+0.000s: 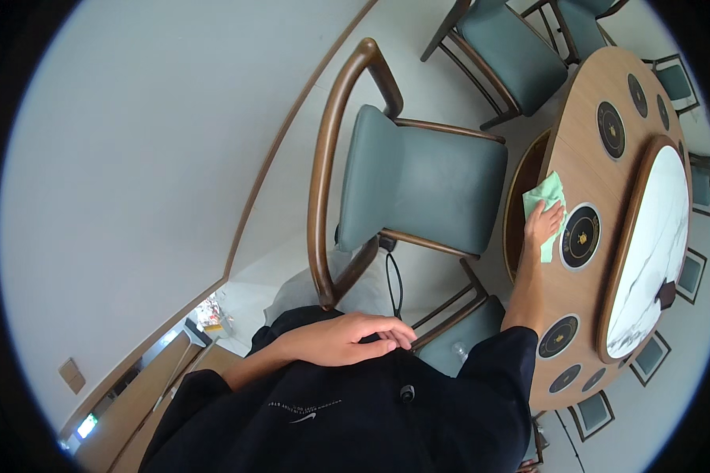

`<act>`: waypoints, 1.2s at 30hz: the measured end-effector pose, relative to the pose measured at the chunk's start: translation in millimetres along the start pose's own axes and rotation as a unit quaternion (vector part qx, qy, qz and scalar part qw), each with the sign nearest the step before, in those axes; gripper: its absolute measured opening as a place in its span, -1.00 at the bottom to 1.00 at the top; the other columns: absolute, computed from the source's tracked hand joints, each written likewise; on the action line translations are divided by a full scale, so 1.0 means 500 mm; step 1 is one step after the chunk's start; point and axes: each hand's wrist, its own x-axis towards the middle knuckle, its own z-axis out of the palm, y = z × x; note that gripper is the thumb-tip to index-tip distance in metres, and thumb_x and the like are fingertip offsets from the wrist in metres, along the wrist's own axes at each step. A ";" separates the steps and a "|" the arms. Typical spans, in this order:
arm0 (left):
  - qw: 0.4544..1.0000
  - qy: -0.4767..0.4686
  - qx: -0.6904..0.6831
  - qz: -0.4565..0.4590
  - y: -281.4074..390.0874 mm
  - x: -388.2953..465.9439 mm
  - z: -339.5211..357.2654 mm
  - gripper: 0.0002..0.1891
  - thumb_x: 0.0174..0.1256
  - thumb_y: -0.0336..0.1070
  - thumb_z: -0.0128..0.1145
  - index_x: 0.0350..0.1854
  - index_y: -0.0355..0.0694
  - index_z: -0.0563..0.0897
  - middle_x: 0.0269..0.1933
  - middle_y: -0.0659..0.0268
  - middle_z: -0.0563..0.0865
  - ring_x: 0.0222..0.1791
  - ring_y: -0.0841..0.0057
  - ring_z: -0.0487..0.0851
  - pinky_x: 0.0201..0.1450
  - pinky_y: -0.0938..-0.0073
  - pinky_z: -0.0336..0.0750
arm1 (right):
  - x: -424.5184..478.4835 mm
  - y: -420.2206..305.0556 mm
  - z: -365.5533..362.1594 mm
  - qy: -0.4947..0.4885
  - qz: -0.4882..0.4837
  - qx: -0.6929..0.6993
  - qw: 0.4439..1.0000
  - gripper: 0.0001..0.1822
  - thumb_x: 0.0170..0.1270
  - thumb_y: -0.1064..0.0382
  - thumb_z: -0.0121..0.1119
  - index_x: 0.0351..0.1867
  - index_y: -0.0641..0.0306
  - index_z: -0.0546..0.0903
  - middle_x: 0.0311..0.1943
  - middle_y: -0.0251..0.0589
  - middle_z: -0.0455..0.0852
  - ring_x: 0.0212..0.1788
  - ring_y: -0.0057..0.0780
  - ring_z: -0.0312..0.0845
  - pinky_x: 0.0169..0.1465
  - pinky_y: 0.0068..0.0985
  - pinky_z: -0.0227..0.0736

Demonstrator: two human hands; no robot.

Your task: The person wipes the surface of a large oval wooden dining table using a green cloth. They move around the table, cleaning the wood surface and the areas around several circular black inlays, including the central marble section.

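My right hand (545, 222) reaches out to the round wooden dining table (586, 171) and lies over a light green cloth (547, 190) at its near edge. Part of the cloth hangs past the rim. Beside my fingers is a round black placemat (581, 236) with a gold emblem and a pale border. My left hand (358, 340) rests before my stomach with nothing in it, thumb apart and fingers loosely bent. Just beyond it stands an armchair (449, 183) with a blue-green padded seat and a curved brown wooden frame.
A white marbled turntable (651, 248) with a brown rim sits mid-table, a small dark object (665, 294) on its edge. More chairs (512, 50) surround the table. A pale wall (154, 136) stands left. A clear rounded object (460, 350) lies on a chair seat near my right sleeve.
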 end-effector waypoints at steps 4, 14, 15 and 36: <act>0.999 0.023 -0.016 0.020 0.019 -0.013 -0.027 -0.65 0.74 -0.28 0.04 0.41 -0.29 0.60 0.18 0.15 0.83 0.24 0.35 0.77 0.36 0.33 0.57 | -0.007 -0.025 0.012 0.088 -0.001 -0.057 0.995 -0.27 0.69 -0.16 0.00 0.64 0.32 0.33 0.60 0.24 0.37 0.66 0.17 0.19 0.67 0.02 0.07; 0.999 0.037 -0.021 -0.006 0.050 -0.017 -0.082 -0.66 0.76 -0.31 0.02 0.41 -0.28 0.60 0.17 0.16 0.83 0.20 0.38 0.78 0.32 0.34 0.60 | -0.005 -0.080 0.019 0.190 0.033 0.017 0.981 -0.50 0.62 0.02 0.17 0.29 0.45 0.61 0.20 0.26 0.68 0.22 0.29 0.53 0.32 0.08 0.40; 1.000 0.028 -0.014 0.000 0.056 -0.012 -0.093 -0.66 0.76 -0.31 0.02 0.41 -0.29 0.60 0.17 0.16 0.83 0.20 0.38 0.78 0.32 0.34 0.61 | 0.002 -0.061 0.030 0.210 0.035 0.029 0.977 -0.50 0.62 0.02 0.16 0.28 0.46 0.62 0.20 0.27 0.69 0.22 0.31 0.53 0.32 0.08 0.39; 0.962 0.017 0.155 0.225 0.396 0.100 -0.643 -0.76 0.72 -0.38 0.05 0.19 -0.35 0.70 0.09 0.23 0.81 0.08 0.48 0.76 0.25 0.38 0.62 | -0.151 -0.931 -0.389 0.076 0.154 0.824 0.540 -0.43 0.79 -0.05 -0.07 0.59 0.25 0.39 0.55 -0.12 0.52 0.59 -0.16 0.41 0.65 -0.08 0.24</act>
